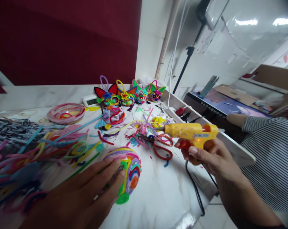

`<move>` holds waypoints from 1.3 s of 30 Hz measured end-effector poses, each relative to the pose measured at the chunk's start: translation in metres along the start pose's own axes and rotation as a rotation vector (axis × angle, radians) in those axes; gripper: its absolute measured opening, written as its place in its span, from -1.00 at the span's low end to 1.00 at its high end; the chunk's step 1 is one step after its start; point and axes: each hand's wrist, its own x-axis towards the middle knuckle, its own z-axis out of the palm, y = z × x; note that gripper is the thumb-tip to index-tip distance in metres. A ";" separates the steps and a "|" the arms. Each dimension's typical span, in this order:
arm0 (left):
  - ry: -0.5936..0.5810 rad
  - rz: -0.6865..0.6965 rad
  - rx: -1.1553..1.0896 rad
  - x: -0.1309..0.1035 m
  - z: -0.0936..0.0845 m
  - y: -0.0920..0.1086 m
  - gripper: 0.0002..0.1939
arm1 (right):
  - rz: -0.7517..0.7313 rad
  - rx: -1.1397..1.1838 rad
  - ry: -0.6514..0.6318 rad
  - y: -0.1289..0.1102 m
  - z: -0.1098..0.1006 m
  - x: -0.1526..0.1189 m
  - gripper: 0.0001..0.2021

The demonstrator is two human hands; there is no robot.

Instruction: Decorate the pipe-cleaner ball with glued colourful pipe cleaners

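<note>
My right hand (208, 156) is wrapped round a yellow hot glue gun (189, 130), a finger at its red trigger. Its nozzle points left over the table, and a small orange light glows on its side. My left hand (86, 187) is closed over a colourful pipe-cleaner ornament (132, 175) lying on the table, with bands of green, yellow, purple and an orange disc. A dark slender piece shows between its fingers; I cannot tell what it is. Red-handled scissors (161, 148) lie open between the hands, on pipe-cleaner scraps.
Several pipe-cleaner animal ornaments (126, 97) stand by the wall, beside a small white digital device (90, 101). Loose pipe cleaners (63, 140) and a round pink dish (66, 113) spread at left. A black cable (194, 187) hangs at right, near a person in a striped top (270, 159).
</note>
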 end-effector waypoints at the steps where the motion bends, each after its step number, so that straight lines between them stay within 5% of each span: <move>1: 0.003 0.007 -0.015 0.000 -0.001 0.000 -0.53 | 0.009 -0.003 -0.020 0.000 0.002 -0.001 -0.67; 7: -0.072 0.031 -0.005 0.000 -0.007 -0.003 -0.38 | 0.026 -0.064 -0.177 0.001 0.014 -0.008 -0.78; 23: -0.088 0.026 0.078 -0.001 -0.008 0.007 -0.53 | 0.086 -0.195 -0.420 0.005 0.033 -0.006 -0.70; 39: -0.110 0.040 0.047 0.002 -0.008 0.000 -0.47 | 0.088 -0.214 -0.364 0.010 0.027 -0.007 -0.68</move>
